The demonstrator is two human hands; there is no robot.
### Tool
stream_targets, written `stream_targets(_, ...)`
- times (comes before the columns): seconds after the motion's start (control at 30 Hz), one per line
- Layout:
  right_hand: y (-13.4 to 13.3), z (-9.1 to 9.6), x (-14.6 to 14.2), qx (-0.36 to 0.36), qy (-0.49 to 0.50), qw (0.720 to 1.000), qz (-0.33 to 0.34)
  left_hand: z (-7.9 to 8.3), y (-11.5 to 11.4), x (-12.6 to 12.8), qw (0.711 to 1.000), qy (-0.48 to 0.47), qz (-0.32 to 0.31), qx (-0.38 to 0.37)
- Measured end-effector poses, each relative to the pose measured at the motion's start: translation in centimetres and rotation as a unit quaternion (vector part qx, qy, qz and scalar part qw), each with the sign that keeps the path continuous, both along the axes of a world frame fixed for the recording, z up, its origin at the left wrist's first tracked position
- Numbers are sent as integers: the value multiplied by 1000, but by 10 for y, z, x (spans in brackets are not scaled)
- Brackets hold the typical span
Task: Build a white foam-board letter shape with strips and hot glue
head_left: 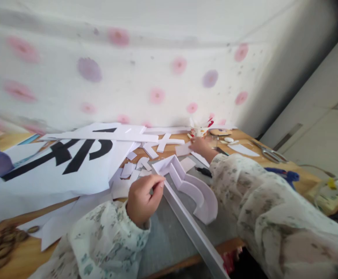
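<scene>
My left hand is curled closed and pinches the upper edge of a long white foam strip that runs down toward the table's near edge. Just right of it stands a white foam board shape with curved walls on a grey cutting mat. My right hand reaches far across the table and rests on a small white card piece. Its fingers are mostly hidden. A black pen lies beside my right sleeve.
A large white sheet with black strokes covers the left of the wooden table. Several small white offcuts lie in the middle. A paper cup, scissors and a blue tool sit at the right. A flowered cloth hangs behind.
</scene>
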State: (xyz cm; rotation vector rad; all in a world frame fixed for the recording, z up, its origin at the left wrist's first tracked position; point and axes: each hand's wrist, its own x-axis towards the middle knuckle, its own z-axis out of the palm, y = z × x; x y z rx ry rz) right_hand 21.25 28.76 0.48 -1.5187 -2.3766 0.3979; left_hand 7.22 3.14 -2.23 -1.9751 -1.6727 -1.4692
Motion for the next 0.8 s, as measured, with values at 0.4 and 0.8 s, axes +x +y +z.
stream_targets(0.4,-204,7,165,149,285,946,26,19,0,25,986,-50,-132,-90)
stream_targets(0.8,-271,-30,153,269,104,957,44,30,12,53,926,134,-270,-226)
